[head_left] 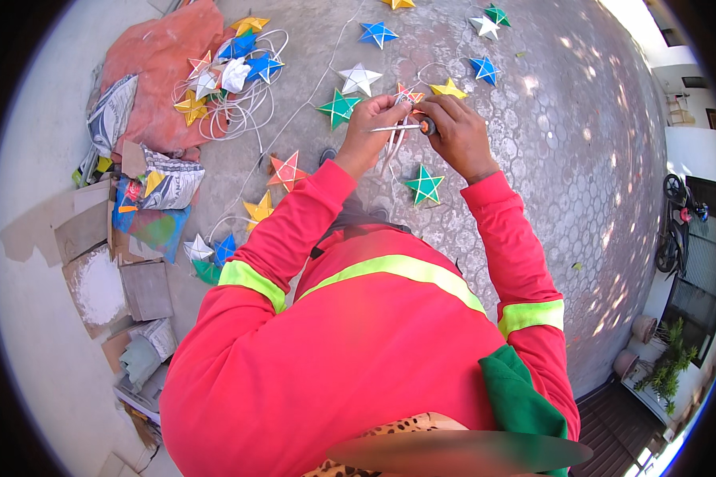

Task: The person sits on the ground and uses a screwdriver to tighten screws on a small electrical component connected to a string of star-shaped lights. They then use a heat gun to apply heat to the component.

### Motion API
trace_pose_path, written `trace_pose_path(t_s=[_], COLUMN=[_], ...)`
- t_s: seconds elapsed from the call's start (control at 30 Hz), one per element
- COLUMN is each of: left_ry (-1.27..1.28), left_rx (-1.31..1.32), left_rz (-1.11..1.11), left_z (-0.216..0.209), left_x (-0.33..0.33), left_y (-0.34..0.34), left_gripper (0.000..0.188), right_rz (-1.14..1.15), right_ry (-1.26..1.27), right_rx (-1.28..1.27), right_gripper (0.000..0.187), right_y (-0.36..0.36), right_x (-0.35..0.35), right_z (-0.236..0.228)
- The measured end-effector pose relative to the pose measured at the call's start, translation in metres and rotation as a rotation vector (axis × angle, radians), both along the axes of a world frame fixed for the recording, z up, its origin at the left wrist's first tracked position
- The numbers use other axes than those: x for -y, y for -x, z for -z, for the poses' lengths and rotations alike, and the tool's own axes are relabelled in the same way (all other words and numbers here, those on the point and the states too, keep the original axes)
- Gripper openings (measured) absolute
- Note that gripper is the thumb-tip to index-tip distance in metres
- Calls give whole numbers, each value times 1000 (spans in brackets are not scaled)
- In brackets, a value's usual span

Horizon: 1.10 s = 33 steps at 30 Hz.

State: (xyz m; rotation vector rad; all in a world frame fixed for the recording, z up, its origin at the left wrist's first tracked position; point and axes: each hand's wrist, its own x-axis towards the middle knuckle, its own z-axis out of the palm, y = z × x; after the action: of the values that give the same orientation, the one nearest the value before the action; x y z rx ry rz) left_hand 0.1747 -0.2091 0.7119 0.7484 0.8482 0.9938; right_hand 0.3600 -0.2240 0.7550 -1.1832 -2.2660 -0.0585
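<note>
My left hand [367,135] is closed, its fingertips pinching white wires [397,145] that hang down in front of me. My right hand [463,139] is closed round a screwdriver [427,126], whose metal shaft points left across the wires toward my left hand. The fingertips of both hands nearly meet, so the exact spot they work on is partly hidden. Just beyond them shows a red star lantern [408,93]. Around it are a green star [339,108], a white star [359,79] and a yellow star [449,88]. Nearer to me lies another green star [425,185].
More star lanterns and a tangled white cord [247,119] lie at the left by an orange-red tarp [155,63]. A cord [310,99] runs across the paving. Sacks [171,181] and cardboard [95,286] line the left wall. A motorcycle [676,226] stands far right.
</note>
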Motion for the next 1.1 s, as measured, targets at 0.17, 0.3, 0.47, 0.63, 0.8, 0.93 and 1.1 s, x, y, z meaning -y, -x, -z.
trace_pose_path(t_s=[0.17, 0.3, 0.47, 0.63, 0.8, 0.93, 1.1], left_ry=[11, 43, 107, 148, 179, 194, 188], left_rx=[-37, -31, 21, -1, 7, -14, -31], left_rz=[-3, 1, 13, 42, 67, 99, 125], left_z=[-4, -3, 1, 8, 12, 12, 10], left_x=[0, 1, 0, -4, -4, -3, -2], left_y=[-2, -3, -3, -4, -4, -4, -3], left_gripper=[22, 23, 22, 22, 23, 23, 23], right_rz=[-26, -35, -97, -189, -255, -296, -310], right_ry=[-39, -20, -72, -83, 6, 37, 44], right_rx=[149, 243, 310, 289, 395, 443, 474], right_gripper=[29, 30, 27, 15, 23, 17, 14], right_y=[-1, -1, -4, -7, -13, -16, -15], right_x=[-4, -5, -9, -15, -21, -24, -24], right_z=[-3, -6, -7, -6, -10, -14, -18])
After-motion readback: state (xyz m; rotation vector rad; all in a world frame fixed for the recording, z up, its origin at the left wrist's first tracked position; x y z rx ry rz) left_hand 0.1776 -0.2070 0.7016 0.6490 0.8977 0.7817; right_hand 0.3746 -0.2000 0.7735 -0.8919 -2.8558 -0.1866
